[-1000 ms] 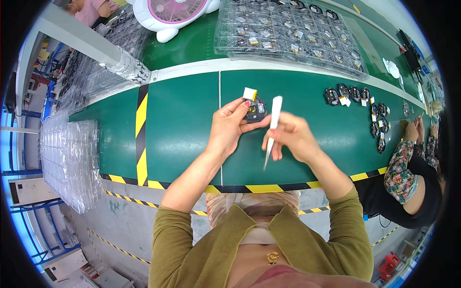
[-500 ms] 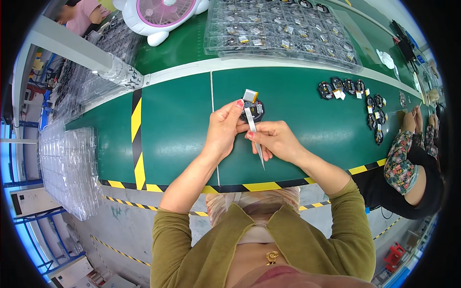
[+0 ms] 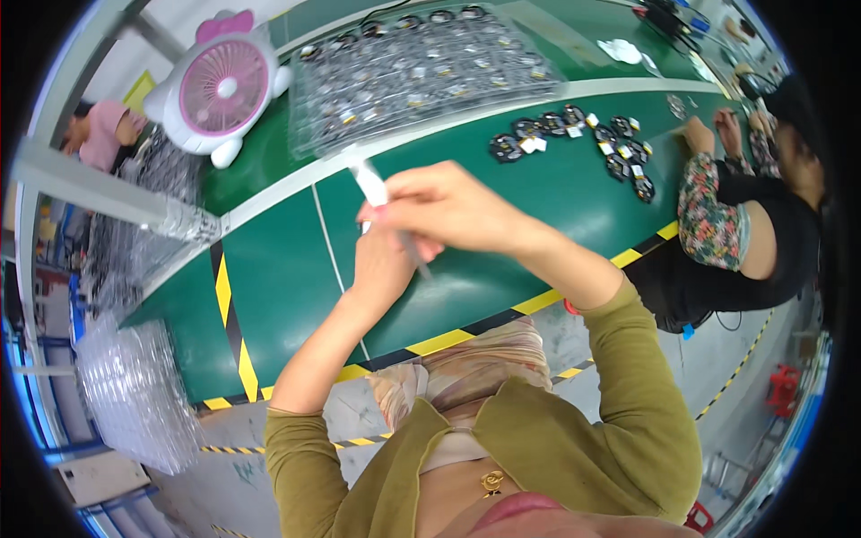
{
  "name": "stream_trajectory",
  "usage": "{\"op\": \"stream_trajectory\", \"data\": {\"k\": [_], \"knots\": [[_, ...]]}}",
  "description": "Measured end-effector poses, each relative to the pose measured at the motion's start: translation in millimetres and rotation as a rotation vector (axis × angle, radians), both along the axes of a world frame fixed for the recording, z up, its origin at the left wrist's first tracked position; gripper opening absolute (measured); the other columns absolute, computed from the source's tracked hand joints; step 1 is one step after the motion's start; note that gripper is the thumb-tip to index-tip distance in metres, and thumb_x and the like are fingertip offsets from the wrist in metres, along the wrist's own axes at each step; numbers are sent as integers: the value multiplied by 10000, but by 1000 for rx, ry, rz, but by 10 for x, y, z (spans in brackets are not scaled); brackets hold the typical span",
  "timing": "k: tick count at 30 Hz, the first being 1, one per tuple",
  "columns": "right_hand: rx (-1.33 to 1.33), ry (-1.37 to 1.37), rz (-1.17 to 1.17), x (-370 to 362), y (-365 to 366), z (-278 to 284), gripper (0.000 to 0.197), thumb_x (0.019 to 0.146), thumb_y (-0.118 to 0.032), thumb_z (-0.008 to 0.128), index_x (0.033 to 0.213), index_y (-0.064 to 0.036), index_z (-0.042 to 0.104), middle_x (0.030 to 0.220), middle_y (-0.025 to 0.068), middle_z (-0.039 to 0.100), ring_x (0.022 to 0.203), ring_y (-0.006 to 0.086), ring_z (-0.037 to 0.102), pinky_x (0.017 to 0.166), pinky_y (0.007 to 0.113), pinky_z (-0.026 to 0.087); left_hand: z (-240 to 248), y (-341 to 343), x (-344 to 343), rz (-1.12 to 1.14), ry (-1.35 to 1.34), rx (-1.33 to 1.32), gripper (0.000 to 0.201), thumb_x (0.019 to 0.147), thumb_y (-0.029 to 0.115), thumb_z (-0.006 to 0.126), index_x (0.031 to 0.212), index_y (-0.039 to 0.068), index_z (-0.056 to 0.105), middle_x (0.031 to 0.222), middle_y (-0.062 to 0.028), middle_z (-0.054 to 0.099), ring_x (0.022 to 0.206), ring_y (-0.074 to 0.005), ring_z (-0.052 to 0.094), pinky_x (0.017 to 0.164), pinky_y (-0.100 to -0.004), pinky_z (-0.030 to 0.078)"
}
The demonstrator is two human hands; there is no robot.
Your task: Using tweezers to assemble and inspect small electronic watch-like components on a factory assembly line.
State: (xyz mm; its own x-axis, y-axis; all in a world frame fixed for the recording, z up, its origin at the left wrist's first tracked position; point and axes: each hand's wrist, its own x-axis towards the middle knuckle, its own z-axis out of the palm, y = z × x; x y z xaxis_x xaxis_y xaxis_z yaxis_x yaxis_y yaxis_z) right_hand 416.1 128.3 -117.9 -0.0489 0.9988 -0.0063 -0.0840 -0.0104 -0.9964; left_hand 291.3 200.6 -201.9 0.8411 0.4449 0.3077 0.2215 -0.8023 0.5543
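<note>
My right hand [image 3: 457,208] is closed around metal tweezers [image 3: 414,248], which slant across the front of my left hand and are smeared by motion. A blurred whitish piece [image 3: 369,184] sticks out above the right fingertips; whether it is the tweezers' broad end or something else, I cannot tell. Below and behind it, my left hand [image 3: 381,262] has its fingers curled and mostly covered by the right. The round black electronic module it held half a second ago is hidden there, with only a small pale edge showing beside the fingers.
Several similar modules [image 3: 617,148] with white tabs lie on the green table [image 3: 502,269] to the right. Beyond a white rail stand a clear tray [image 3: 421,81] of modules and a fan [image 3: 224,85]. Stacked clear trays [image 3: 139,390] are at left; a co-worker's hands [image 3: 708,134] are at far right.
The whole view has turned and shifted. My right hand has risen over my left with the tweezers, covering the module and its silver battery, which were in plain sight before.
</note>
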Motion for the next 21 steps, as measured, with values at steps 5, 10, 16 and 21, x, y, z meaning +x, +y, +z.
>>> {"op": "stream_trajectory", "data": {"k": [5, 10, 16, 21], "knots": [[310, -93, 190, -183, -42, 247, 185, 845, -146, 543, 947, 1, 592, 743, 53, 609, 578, 54, 532, 541, 192, 430, -276, -24, 512, -51, 342, 653, 678, 842, 471, 429, 1361, 101, 199, 1402, -161, 186, 1280, -357, 195, 999, -558, 161], [480, 48, 151, -190, -130, 363, 171, 832, -130, 567, 913, 19, 592, 685, 31, 594, 553, 22, 487, 480, 194, 388, -419, -73, 1345, -125, 159, 470, 747, 772, 516, 516, 1339, 102, 259, 1382, -184, 216, 1275, -373, 189, 973, -602, 151], [575, 74, 113, 55, -269, 492, 176, 819, -156, 584, 886, 5, 602, 565, 17, 548, 467, 20, 441, 415, 211, 325, -473, -299, 2289, -334, 41, 467, 722, 777, 528, 494, 1317, 90, 300, 1359, -182, 262, 1259, -352, 235, 984, -571, 172], [647, 178, 112, 125, -288, 537, 155, 815, -141, 583, 866, 5, 574, 476, 31, 468, 399, 75, 416, 391, 251, 309, -520, -436, 3090, -456, -89, 453, 692, 786, 515, 487, 1305, 88, 321, 1339, -189, 298, 1260, -329, 249, 1000, -547, 163]]}}
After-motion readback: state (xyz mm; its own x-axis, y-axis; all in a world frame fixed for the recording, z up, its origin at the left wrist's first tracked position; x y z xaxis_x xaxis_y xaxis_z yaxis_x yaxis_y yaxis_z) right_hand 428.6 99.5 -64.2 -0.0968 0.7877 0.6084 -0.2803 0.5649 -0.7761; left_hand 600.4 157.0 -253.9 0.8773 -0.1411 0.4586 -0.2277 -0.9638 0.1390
